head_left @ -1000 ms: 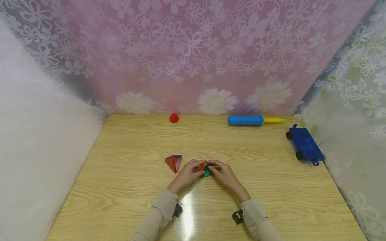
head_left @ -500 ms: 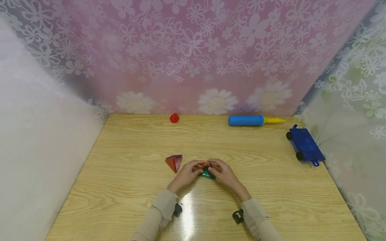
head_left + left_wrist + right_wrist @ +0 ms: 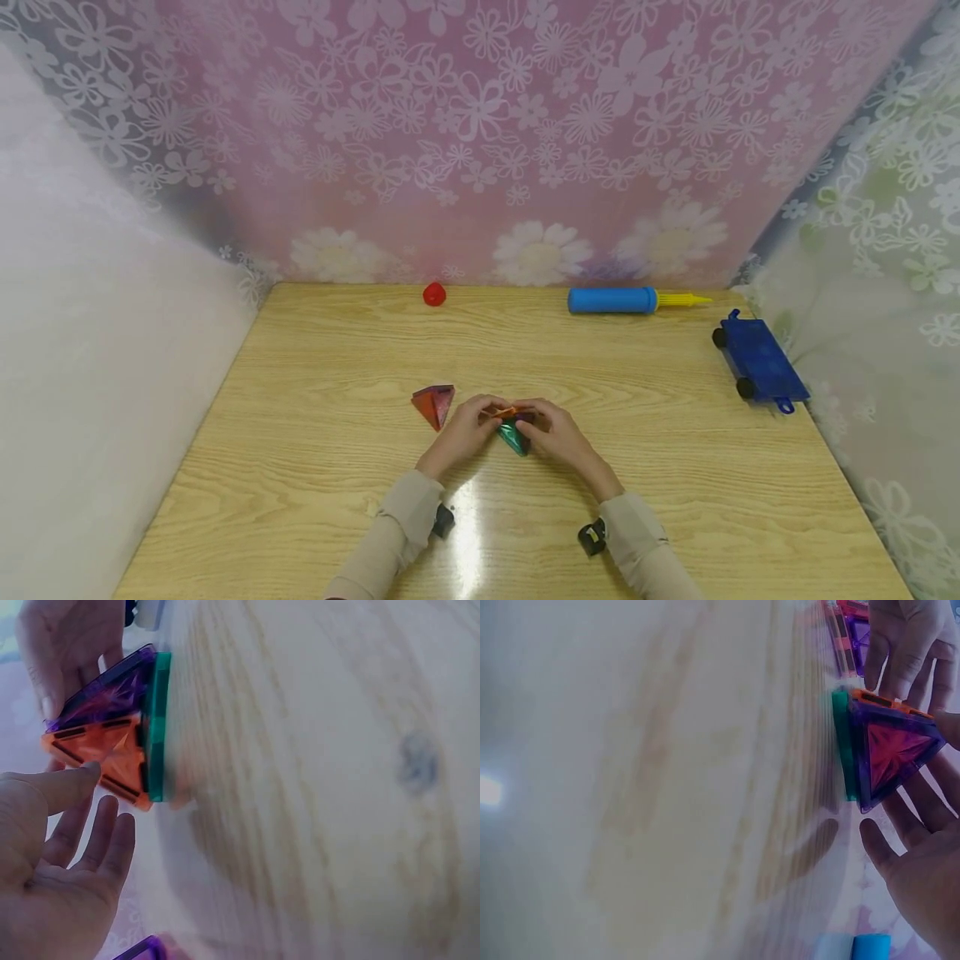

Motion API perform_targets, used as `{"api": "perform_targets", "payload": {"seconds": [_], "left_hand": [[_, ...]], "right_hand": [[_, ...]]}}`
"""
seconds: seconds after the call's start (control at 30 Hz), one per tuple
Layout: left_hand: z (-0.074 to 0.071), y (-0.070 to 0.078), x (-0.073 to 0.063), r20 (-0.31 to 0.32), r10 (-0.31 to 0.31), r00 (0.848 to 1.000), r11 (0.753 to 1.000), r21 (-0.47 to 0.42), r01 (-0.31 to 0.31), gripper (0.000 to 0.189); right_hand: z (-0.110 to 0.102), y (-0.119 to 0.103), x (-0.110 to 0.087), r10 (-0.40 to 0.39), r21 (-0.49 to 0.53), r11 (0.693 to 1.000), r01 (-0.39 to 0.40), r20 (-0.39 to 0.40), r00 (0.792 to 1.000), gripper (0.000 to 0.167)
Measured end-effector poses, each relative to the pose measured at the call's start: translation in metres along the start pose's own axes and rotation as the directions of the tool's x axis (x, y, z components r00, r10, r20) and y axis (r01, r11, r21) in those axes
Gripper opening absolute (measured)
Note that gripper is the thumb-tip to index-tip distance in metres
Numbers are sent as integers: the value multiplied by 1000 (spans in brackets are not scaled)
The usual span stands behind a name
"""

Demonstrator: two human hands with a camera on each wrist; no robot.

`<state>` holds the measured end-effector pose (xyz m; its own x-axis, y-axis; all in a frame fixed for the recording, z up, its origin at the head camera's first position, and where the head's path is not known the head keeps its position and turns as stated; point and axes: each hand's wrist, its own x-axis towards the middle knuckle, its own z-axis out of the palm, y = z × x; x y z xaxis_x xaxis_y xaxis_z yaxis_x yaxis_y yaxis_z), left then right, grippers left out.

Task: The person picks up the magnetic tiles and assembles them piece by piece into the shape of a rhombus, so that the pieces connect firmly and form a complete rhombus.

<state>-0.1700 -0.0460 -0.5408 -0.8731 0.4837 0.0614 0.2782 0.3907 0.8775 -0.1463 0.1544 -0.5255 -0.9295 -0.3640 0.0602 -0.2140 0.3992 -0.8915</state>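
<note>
Three triangular magnetic tiles meet between my hands, low over the tabletop. The green tile (image 3: pixel 513 437) lies underneath, one corner toward me. In the left wrist view the orange tile (image 3: pixel 112 754) rises from the green one's edge, and the purple-framed tile (image 3: pixel 894 754) stands beside it, their tops leaning together. My left hand (image 3: pixel 469 427) pinches the orange tile, thumb on its face and fingers behind. My right hand (image 3: pixel 557 430) holds the purple-framed tile between thumb and fingers. Just left of my left hand sits a small pyramid of red and purple tiles (image 3: pixel 435 406).
At the back of the wooden table (image 3: pixel 337 500) are a small red cap-like piece (image 3: pixel 434 294) and a blue hand pump (image 3: pixel 611 300) with a yellow nozzle. A blue toy wagon (image 3: pixel 761 358) with black wheels rests at the right edge. Floral curtains border the table.
The green tile has turned between my hands, and one corner now points toward me. The orange tile shows as a narrower strip above it. Both hands have shifted only slightly.
</note>
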Motion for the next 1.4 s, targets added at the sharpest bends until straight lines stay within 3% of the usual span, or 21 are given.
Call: {"api": "perform_targets", "payload": {"seconds": [0.17, 0.4, 0.63, 0.8, 0.97, 1.07, 1.23, 1.4], "left_hand": [[-8, 5, -2, -44, 39, 998, 999, 31, -38, 27], [-25, 15, -6, -78, 58, 995, 996, 72, -52, 27], [-49, 19, -8, -215, 46, 975, 997, 68, -32, 27], [-66, 10, -14, -280, -2, 960, 1000, -2, 2, 26], [-77, -7, -20, -331, 13, 944, 998, 56, 6, 31], [-80, -18, -25, -318, -17, 948, 996, 79, 44, 36], [-79, -30, -32, -229, -105, 968, 993, 34, 116, 43], [-78, -34, -33, -208, -121, 971, 992, 19, 128, 45]], "right_hand": [[4, 21, 3, 29, 5, 1000, -29, -36, 999, 37], [5, 24, 3, 16, 7, 1000, -15, -61, 998, 39], [7, 23, 3, 20, -39, 999, -24, -95, 995, 37], [7, 21, 3, 32, -56, 998, -39, -118, 993, 35], [8, 21, 2, 50, -81, 995, -61, -135, 990, 34], [8, 21, 2, 49, -89, 994, -63, -146, 988, 35], [8, 21, 1, 50, -80, 995, -63, -151, 987, 37], [7, 23, 1, 65, -82, 994, -74, -103, 993, 48]]}}
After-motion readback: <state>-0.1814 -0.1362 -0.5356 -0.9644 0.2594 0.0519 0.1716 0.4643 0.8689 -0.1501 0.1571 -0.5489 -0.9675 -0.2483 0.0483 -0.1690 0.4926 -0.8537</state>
